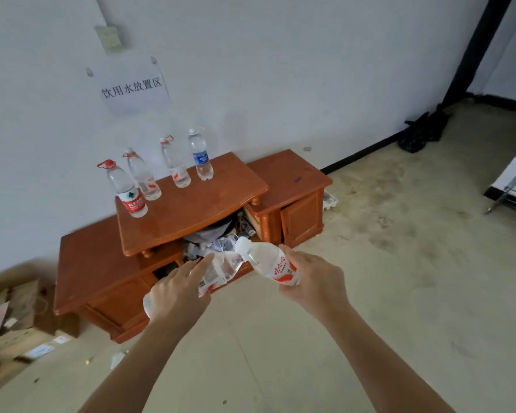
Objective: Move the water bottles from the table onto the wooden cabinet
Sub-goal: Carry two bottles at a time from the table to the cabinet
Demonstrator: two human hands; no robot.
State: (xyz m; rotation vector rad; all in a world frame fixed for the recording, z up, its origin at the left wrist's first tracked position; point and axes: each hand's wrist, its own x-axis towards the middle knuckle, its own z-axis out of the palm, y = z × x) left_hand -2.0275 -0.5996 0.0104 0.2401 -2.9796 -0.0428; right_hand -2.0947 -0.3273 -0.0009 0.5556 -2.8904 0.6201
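Holds two bottles out in front of the wooden cabinet [209,201], one to each hand, both above the floor [385,293] and short of the cabinet top. Grips the crumpled clear bottle [221,268] with the left hand [176,293]: fingers curled over its middle, index finger laid straight along it toward the neck, base poking out below the heel of the hand. Clasps the red-and-white labelled bottle [270,263] with the right hand [313,281]: fingers wrapped round the lower half, white cap tilted up and to the left, well clear of the fingers. Crosses the two necks right in front of the cabinet's middle; touching or not, cannot tell.

Up on the raised top, counts four bottles upright in a loose row near the wall [280,70]: red-label bottle [128,195] at the left edge, second clear bottle [145,178] just beside it, third bottle [176,165] further right, blue-label bottle [200,158] at the end.

Looks into the open middle compartment [212,236] under that top: stuffed with crumpled paper, dark cloth and small clutter, too jumbled to name. Finds the small door [300,217] at the right end ajar. Takes in cardboard boxes [15,317] on the floor to the left, a paper sign [131,87] on the wall above, a black bag [420,132] in the far corner.
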